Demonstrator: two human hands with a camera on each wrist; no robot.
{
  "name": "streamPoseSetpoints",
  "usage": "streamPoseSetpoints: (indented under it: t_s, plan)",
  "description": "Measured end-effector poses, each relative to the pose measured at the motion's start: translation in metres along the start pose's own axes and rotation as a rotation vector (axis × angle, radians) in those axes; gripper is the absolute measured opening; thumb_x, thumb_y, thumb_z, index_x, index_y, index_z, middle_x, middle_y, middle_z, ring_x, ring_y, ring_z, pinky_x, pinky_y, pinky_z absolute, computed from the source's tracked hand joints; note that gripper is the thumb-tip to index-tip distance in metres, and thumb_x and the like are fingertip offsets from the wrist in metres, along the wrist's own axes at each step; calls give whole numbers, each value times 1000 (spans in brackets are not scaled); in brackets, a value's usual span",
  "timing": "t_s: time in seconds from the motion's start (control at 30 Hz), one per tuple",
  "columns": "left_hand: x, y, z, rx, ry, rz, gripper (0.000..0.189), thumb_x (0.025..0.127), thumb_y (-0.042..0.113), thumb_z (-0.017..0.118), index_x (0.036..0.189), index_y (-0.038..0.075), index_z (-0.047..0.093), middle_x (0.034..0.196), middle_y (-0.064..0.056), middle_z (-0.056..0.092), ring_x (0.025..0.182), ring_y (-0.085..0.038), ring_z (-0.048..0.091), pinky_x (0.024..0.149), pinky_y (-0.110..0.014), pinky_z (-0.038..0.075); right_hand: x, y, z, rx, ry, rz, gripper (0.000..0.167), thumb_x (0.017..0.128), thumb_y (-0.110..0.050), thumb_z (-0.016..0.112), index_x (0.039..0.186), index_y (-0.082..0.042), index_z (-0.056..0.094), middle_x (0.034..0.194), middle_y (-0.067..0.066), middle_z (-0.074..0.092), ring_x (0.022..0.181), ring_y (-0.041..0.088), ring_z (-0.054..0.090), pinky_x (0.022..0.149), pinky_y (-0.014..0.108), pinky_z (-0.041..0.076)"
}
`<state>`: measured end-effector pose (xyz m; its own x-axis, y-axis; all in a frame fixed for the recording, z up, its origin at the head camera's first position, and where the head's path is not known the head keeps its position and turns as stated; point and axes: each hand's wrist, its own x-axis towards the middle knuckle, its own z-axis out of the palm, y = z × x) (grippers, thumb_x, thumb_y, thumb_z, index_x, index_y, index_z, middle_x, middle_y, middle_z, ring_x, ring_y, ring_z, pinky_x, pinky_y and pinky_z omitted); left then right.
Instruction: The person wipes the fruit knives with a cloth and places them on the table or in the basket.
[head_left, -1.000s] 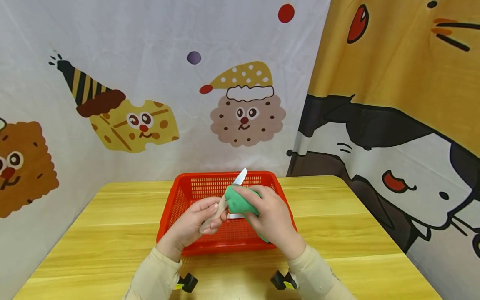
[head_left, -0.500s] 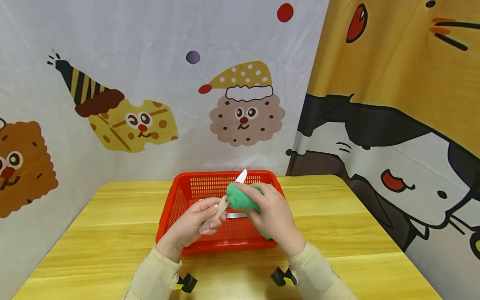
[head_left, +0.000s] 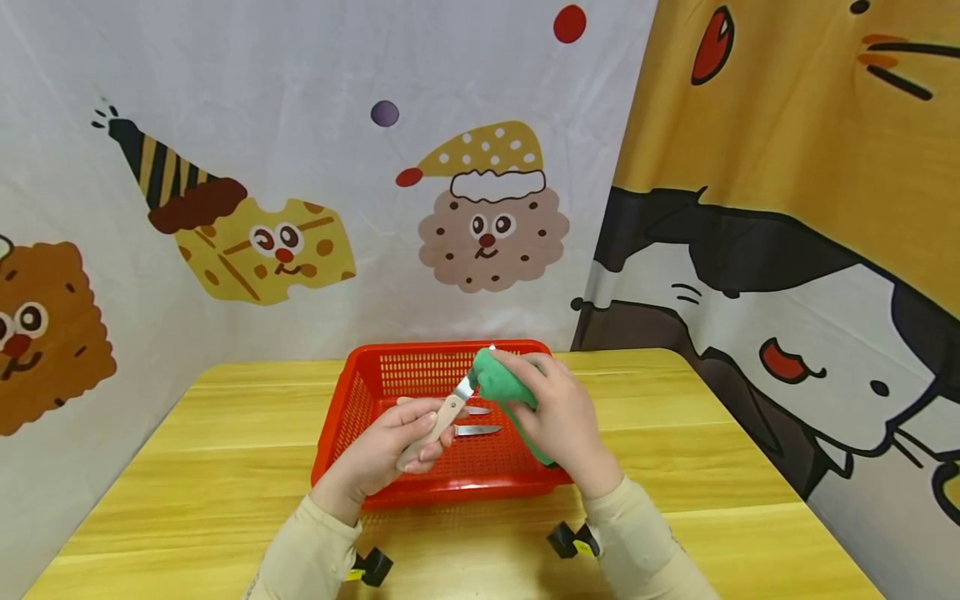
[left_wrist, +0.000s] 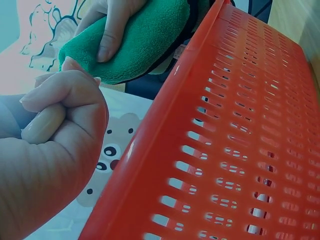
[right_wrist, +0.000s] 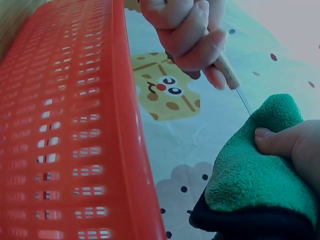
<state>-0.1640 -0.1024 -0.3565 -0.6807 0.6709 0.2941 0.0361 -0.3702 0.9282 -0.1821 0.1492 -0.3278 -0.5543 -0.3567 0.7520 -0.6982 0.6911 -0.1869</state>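
Observation:
My left hand (head_left: pixel 386 446) grips the pale handle of a knife (head_left: pixel 438 422), its blade slanting up and away to the right. A folded green cloth (head_left: pixel 501 382) wraps most of that blade; only a bit near the handle and the very tip show. My right hand (head_left: pixel 558 417) pinches the cloth around the blade, thumb on one side, as the right wrist view shows with the cloth (right_wrist: pixel 260 165). Below the hands, two more knives lie in the red basket: a nearer knife (head_left: pixel 480 430) and a farther knife (head_left: pixel 477 410), both partly hidden by my left hand.
The red plastic basket (head_left: pixel 442 497) with slotted walls stands on a wood-grain table (head_left: pixel 210 467), directly under both hands. Behind the table hangs a white curtain (head_left: pixel 300 325) with cartoon prints, and a yellow one (head_left: pixel 787 125) is at the right.
My right hand and the cloth have slid along the blade toward its tip, up and to the right. More metal shows beside the handle, less at the tip. My left hand is nearly still.

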Motion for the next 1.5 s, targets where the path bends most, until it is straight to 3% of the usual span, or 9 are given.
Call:
streamPoseSetpoints:
  t_s: [0.53,0.83,1.03,1.2,1.33,1.5]
  plan:
    - [-2,0,0,-15,-6,-54,31,108,9,32,126,1,56,92,-4,56,67,-6,46,53,-14,40,-1,11,-5,-13,20,69,62,78,-7,82,133,-26,62,107,7,65,93,29,61,71,47,55]
    - [-3,0,0,-21,-6,-37,35,109,9,31,132,-13,46,91,-5,57,66,-7,46,53,-14,39,-9,20,-8,-6,59,152,62,76,-7,84,132,-24,63,113,11,66,98,34,62,75,52,53]
    - [-4,1,-2,51,9,18,32,108,8,32,129,-7,51,93,-5,57,66,-7,45,54,-14,39,-14,23,-10,17,102,186,61,77,-6,84,133,-21,63,113,12,65,99,34,62,79,54,51]
    - [-4,2,-1,176,117,34,30,108,10,35,127,-9,48,91,-8,55,66,-8,45,54,-16,38,-17,24,-11,34,136,169,62,78,-7,83,135,-23,62,112,12,65,98,33,61,80,53,51]
    - [-3,5,3,341,235,8,30,108,13,40,128,-7,51,90,-13,55,65,-10,44,53,-18,38,-19,25,-11,40,150,162,64,78,-5,83,135,-24,62,111,11,64,98,32,61,80,52,51]
    - [-1,6,8,566,372,-14,23,106,12,45,122,-1,57,83,-10,56,62,-11,44,52,-21,38,-21,25,-10,41,160,157,65,77,-4,84,135,-22,62,111,12,64,98,33,61,81,52,51]
